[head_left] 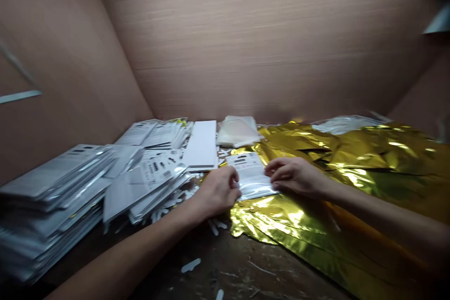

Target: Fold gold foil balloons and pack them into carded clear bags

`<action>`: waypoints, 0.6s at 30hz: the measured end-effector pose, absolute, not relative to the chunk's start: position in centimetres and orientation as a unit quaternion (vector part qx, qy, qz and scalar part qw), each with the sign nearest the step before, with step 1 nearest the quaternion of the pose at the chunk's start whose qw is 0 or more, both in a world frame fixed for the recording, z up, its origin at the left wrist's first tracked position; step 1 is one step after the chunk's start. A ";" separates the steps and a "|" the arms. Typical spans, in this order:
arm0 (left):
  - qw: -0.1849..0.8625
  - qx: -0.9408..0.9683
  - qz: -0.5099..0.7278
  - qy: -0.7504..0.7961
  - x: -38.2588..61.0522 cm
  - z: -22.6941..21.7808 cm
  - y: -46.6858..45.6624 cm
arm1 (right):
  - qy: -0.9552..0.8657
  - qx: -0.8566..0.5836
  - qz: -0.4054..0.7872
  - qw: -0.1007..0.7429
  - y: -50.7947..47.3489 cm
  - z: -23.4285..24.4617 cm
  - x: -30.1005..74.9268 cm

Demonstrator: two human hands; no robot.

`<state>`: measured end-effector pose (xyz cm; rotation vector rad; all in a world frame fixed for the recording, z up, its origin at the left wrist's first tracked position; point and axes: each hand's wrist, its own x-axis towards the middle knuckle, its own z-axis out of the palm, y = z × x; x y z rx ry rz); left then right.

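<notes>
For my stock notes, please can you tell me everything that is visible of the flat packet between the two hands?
The flat packet is thin and rectangular: a white printed card with dark, barcode-like marks inside a glossy, clear plastic sleeve. The print is too small to read. It lies on the crinkled gold foil sheet, slightly askew, with its long side running away from the person. The left hand touches its near left side, and the fingers of the right hand rest against its right side.

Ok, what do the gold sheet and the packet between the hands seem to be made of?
The gold sheet looks like thin metallized plastic film: mirror-bright glare and sharp crinkles. The packet seems a glossy clear plastic sleeve over printed white card, going by the shine along its edge, though the exact plastic can't be told.
</notes>
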<state>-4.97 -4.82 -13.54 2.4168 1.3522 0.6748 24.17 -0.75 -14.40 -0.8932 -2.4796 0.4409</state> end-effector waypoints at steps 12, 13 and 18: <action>-0.024 0.919 0.159 0.359 -4.8 -13.4 -4.7 | -0.954 -0.265 0.081 0.111 1.1 -14.7 24.5; -0.038 0.931 0.142 0.335 -4.8 -13.4 -4.7 | -0.957 -0.260 0.084 0.097 1.1 -14.4 24.2; -0.090 0.946 0.081 0.301 -4.5 -14.0 -5.1 | -0.966 -0.230 0.087 0.077 0.4 -14.1 22.8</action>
